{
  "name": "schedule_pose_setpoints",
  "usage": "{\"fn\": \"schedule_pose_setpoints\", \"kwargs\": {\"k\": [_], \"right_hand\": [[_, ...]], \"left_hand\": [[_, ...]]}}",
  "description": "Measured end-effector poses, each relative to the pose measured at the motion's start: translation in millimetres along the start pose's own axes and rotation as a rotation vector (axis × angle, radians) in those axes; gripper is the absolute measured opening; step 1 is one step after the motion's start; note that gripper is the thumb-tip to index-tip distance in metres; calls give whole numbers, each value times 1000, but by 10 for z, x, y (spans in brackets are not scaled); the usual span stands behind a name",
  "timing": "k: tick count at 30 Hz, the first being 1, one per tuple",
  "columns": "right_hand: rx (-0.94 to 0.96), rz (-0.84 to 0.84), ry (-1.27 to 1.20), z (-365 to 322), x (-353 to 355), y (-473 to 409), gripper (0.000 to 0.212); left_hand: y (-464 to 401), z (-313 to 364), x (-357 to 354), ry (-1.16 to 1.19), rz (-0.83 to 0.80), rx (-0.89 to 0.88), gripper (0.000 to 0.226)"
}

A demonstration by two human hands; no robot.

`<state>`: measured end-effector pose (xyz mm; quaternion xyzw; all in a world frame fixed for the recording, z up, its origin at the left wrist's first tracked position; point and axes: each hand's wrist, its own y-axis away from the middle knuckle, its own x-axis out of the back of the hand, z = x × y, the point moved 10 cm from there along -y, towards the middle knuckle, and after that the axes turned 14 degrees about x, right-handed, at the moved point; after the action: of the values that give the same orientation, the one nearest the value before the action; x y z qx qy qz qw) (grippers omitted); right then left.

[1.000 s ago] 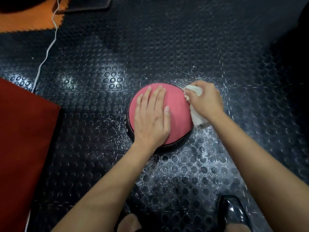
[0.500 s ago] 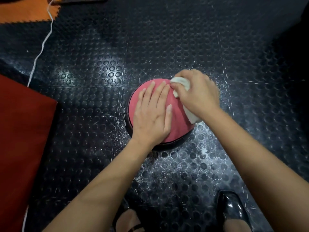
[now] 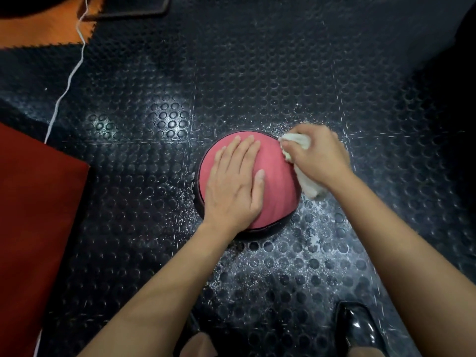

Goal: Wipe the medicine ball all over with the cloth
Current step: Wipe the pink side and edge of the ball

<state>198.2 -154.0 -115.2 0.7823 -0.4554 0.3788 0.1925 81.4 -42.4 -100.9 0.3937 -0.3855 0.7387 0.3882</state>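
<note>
medicine ball (image 3: 275, 176) frame centre, on studded floor (image 3: 257, 73) | left hand (image 3: 233, 184) flat on top, bracing | right hand (image 3: 319, 157) bunches cloth (image 3: 309, 188) at ball's right edge | tip: firm overlapping strokes, roll ball to reach underside

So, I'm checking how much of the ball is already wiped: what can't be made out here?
- Medicine ball, head view: its underside and far side face away; the left hand lies flat over part of the top.
- White lettering on its dark left band: too small and edge-on to read.
- Cloth: mostly covered by the right hand gripping it, which is slightly blurred.
- Black shoe: cut off by the bottom edge.
</note>
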Motion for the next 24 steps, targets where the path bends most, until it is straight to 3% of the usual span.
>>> {"fn": "schedule_pose_setpoints", "kwargs": {"k": [6, 13, 17, 21, 24], "right_hand": [[180, -35, 60, -443, -133, -266, 18], [-57, 211, -378, 316, -208, 370, 11], [-49, 225, -395, 249, -274, 250, 9], [10, 196, -335, 64, -333, 105, 10], [15, 185, -382, 37, -351, 94, 20]], "left_hand": [[-5, 1, -26, -19, 5, 18, 52], [-76, -219, 85, 61, 27, 136, 51], [-221, -344, 124, 63, -49, 250, 44], [-393, -265, 38, -31, -94, 167, 49], [-383, -371, 9, -28, -88, 223, 52]]}}
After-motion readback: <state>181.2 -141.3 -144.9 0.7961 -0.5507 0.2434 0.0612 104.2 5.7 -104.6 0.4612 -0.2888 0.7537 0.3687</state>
